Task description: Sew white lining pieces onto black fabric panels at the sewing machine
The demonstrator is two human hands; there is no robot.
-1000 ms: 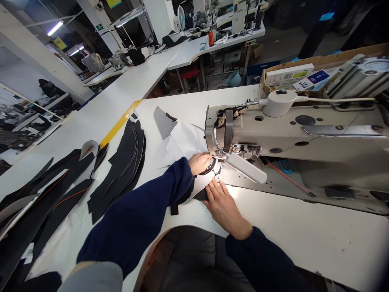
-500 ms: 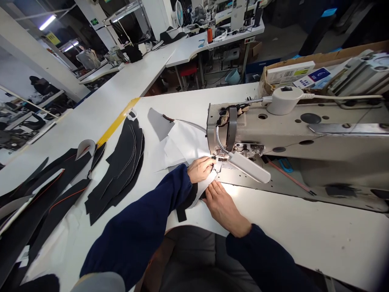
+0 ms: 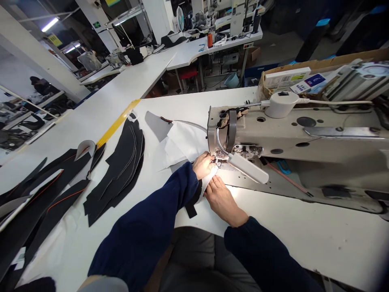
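Observation:
A curved fabric piece (image 3: 208, 179), light grey with a black part (image 3: 191, 207) trailing toward the table's front edge, lies at the needle end of a sewing machine (image 3: 273, 134). My left hand (image 3: 203, 165) is closed on its far side, fingers bent close to the presser foot. Nearer to me, my right hand (image 3: 223, 202) grips the grey edge, its fingers together and its thumb partly hidden. A white lamp bar (image 3: 249, 167) hangs just right of the needle area, lighting it. The needle itself is too small to make out.
White sheets (image 3: 187, 140) and a grey piece (image 3: 156, 125) lie behind my left hand. Stacked black cut pieces (image 3: 121, 166) and more orange-edged black pieces (image 3: 54, 190) cover the left side. A cardboard box (image 3: 322, 65) stands behind the machine.
Both hands and the fabric have shifted slightly toward the machine, the black tail moving right and away from me. The view has also tilted a little.

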